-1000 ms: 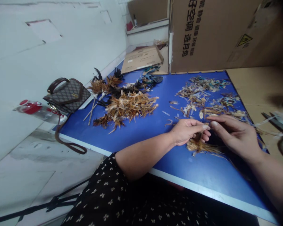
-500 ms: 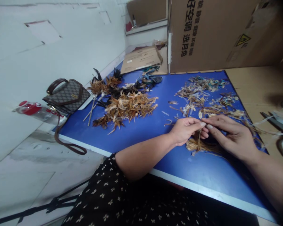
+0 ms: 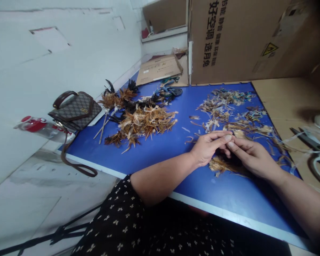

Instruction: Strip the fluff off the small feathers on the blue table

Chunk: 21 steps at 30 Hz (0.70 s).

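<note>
Blue tabletop (image 3: 202, 185) below, left hand (image 3: 208, 147) meets right hand (image 3: 253, 156) (both pinched) near feathers (image 3: 218, 166)

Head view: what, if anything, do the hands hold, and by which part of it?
Left hand and right hand meet at the fingers, hiding anything between them; it cannot be told.

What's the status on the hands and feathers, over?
Left hand and right hand touching, anything pinched hidden from view. Brown feather bundle on blue table, beneath hands. Scissors off right, seemingly out of the way.
</note>
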Each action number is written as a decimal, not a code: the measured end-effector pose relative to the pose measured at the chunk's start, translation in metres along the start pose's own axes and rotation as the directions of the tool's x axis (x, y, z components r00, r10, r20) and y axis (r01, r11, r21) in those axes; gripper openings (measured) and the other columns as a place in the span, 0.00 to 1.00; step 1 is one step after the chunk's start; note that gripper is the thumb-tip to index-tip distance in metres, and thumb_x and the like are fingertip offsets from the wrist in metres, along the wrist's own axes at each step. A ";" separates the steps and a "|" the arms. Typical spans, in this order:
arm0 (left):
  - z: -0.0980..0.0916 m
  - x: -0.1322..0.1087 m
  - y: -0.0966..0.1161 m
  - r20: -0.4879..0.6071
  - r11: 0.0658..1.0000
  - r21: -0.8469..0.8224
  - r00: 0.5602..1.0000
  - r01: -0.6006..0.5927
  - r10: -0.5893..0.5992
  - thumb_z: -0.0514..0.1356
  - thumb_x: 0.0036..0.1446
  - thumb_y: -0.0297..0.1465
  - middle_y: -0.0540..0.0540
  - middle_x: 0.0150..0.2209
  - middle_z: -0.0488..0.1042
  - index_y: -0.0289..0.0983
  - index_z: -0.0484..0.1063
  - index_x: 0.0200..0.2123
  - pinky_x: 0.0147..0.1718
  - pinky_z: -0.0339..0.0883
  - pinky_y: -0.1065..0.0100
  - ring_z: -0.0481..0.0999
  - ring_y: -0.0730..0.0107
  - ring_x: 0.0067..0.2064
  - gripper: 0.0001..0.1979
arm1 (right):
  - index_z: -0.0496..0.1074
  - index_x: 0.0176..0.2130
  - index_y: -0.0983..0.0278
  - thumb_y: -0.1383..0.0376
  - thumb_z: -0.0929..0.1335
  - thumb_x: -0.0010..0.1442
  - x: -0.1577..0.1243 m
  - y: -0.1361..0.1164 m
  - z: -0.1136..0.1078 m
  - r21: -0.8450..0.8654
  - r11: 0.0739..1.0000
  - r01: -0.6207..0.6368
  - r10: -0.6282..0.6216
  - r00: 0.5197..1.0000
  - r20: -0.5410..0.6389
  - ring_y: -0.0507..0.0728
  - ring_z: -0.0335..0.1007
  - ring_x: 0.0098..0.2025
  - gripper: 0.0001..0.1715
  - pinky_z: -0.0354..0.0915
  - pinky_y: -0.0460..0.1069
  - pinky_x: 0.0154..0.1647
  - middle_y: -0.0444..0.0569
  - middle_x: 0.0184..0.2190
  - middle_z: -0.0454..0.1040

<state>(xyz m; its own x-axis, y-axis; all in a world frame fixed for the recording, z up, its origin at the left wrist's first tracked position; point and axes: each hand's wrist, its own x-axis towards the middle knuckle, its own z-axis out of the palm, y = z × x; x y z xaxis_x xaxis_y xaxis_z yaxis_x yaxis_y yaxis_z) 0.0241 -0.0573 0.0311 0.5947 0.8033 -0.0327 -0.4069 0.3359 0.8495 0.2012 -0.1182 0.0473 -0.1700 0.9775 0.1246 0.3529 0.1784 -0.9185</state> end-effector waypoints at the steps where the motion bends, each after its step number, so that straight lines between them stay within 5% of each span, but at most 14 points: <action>1: -0.001 0.000 -0.001 0.009 1.000 0.005 1.000 0.011 -0.011 0.79 0.50 0.49 0.42 0.53 0.82 0.38 0.87 0.40 0.42 0.75 0.61 0.79 0.71 0.38 0.23 | 0.81 0.37 0.61 0.37 0.69 0.72 0.000 0.000 0.000 0.023 1.000 -0.007 0.007 1.000 0.004 0.55 0.72 0.34 0.32 0.71 0.49 0.39 0.47 0.30 0.77; 7: -0.004 -0.003 0.007 0.117 0.985 0.123 0.987 -0.121 0.106 0.76 0.58 0.47 0.41 0.53 0.83 0.39 0.89 0.40 0.64 0.69 0.58 0.79 0.61 0.58 0.17 | 0.82 0.36 0.62 0.36 0.71 0.70 -0.002 -0.003 -0.002 0.082 0.996 -0.019 0.018 1.000 0.020 0.55 0.71 0.30 0.33 0.70 0.49 0.33 0.46 0.26 0.75; 10: -0.004 -0.004 0.014 0.115 0.976 0.137 0.982 -0.168 0.153 0.76 0.57 0.43 0.41 0.52 0.82 0.40 0.88 0.35 0.66 0.67 0.59 0.78 0.61 0.60 0.13 | 0.83 0.37 0.61 0.36 0.71 0.70 -0.002 -0.004 -0.004 0.044 0.999 0.003 -0.005 0.999 0.042 0.54 0.70 0.28 0.33 0.69 0.48 0.29 0.47 0.26 0.77; 13: -0.009 0.002 0.022 -0.020 0.979 0.060 0.980 -0.194 0.196 0.77 0.56 0.39 0.43 0.47 0.82 0.39 0.86 0.33 0.59 0.68 0.62 0.78 0.63 0.53 0.10 | 0.83 0.38 0.61 0.35 0.69 0.71 -0.002 -0.001 -0.010 -0.068 0.998 0.005 -0.005 1.000 0.002 0.54 0.72 0.28 0.34 0.69 0.48 0.29 0.49 0.27 0.80; 17: -0.023 0.014 0.038 -0.279 0.985 -0.064 0.950 -0.163 0.139 0.76 0.59 0.35 0.46 0.39 0.80 0.37 0.83 0.33 0.52 0.67 0.64 0.75 0.70 0.42 0.09 | 0.83 0.37 0.61 0.33 0.69 0.69 -0.004 0.012 -0.027 -0.195 0.981 -0.022 -0.017 0.981 -0.195 0.55 0.75 0.28 0.36 0.70 0.48 0.30 0.50 0.30 0.83; 21: -0.034 0.021 0.049 -0.439 0.958 -0.161 0.886 -0.239 0.147 0.74 0.63 0.35 0.47 0.37 0.78 0.37 0.83 0.37 0.51 0.65 0.64 0.76 0.68 0.44 0.07 | 0.84 0.38 0.62 0.39 0.69 0.72 -0.004 0.029 -0.041 -0.308 0.947 -0.085 -0.073 0.881 -0.468 0.56 0.75 0.29 0.31 0.69 0.49 0.30 0.50 0.29 0.82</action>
<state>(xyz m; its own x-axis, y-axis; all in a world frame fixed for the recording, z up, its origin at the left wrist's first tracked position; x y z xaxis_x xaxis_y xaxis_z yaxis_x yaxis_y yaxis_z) -0.0069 -0.0073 0.0540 0.1631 0.9773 -0.1353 -0.6434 0.2093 0.7363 0.2494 -0.1127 0.0355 0.2553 0.9003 0.3525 0.6325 0.1202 -0.7652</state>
